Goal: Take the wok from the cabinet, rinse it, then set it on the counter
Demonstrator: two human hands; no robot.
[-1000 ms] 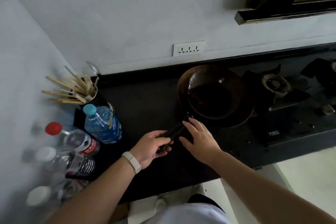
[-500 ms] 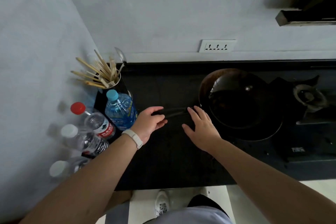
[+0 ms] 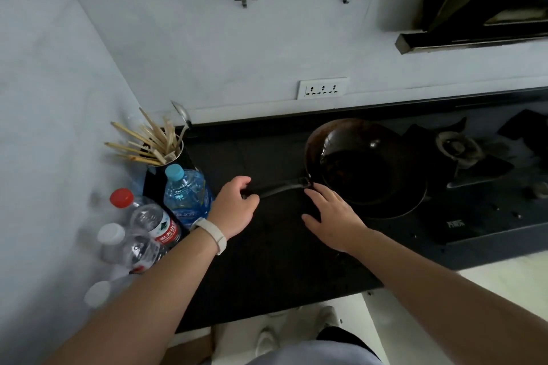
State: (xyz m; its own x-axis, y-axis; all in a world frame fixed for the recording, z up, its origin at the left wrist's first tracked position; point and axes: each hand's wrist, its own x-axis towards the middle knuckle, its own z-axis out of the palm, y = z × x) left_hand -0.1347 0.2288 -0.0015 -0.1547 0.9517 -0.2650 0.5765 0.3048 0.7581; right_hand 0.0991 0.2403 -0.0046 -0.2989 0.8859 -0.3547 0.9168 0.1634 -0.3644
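A dark, rust-rimmed wok (image 3: 367, 169) rests on the black counter (image 3: 275, 270), just left of the gas stove. Its long black handle (image 3: 278, 189) points left. My left hand (image 3: 235, 206), with a white band on the wrist, is curled around the handle's far end. My right hand (image 3: 333, 218) hovers flat with fingers spread, its fingertips close to where the handle joins the wok; I cannot tell whether they touch it.
A holder of chopsticks and a spoon (image 3: 157, 145) stands at the counter's back left corner. Several plastic bottles (image 3: 186, 195) crowd the left side. The gas stove burner (image 3: 456, 148) lies right of the wok. A wall socket (image 3: 322, 89) sits above the counter.
The handle has swung from pointing toward me to pointing left, with my left hand staying on it. My right hand has opened and lies beside the handle's base.
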